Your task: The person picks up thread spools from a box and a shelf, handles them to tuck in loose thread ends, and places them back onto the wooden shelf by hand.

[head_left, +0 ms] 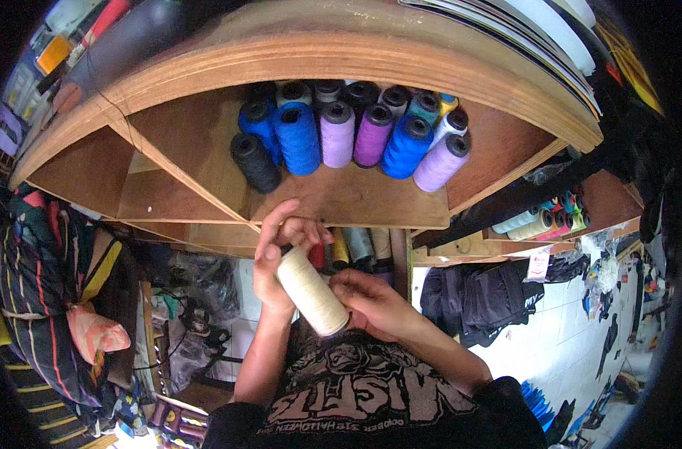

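Head view: we hold a cream thread cone (312, 291) in front of our chest, tilted so its narrow top points up and to the left and its wide base down toward the right. Our left hand (279, 254) pinches that top end, fingers curled around it, which steadies the cone and seems to leave the thread end within reach of the fingertips. Our right hand (374, 299) has its grip pressed around the base, carrying the weight from below.

Just above our hands a wooden shelf (356, 198) carries a cluster of upright spools, stood on end so their colours read at a glance: a black spool (254, 162), a blue spool (297, 138), lilac and purple ones beside them. More spools (546, 218) lie on a lower shelf to the right.
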A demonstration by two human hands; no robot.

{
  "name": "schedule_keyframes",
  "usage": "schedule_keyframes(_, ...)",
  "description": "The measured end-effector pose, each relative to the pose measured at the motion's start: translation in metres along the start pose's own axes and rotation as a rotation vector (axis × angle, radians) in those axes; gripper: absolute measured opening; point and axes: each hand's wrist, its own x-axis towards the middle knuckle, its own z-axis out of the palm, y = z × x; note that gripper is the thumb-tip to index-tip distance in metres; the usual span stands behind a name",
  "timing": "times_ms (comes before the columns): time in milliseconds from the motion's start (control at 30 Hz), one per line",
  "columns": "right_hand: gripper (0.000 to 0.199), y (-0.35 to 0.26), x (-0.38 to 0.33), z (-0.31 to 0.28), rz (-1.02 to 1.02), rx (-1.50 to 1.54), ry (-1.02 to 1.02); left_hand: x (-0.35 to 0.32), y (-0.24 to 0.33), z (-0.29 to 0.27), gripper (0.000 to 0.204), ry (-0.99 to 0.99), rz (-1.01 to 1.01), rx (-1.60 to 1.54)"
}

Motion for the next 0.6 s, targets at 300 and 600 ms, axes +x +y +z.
schedule_keyframes(300, 0.018, -0.010, -0.005, 0.010, -0.823, -1.086, 0.395, -0.007, 0.025, 0.000, 0.037, -0.019, -0.137, 0.732)
schedule_keyframes(600, 0.016, -0.013, -0.001, 0.006, -0.652, -0.956, 0.312, -0.004, 0.028, -0.029, 0.061, -0.168, -0.267, 0.329)
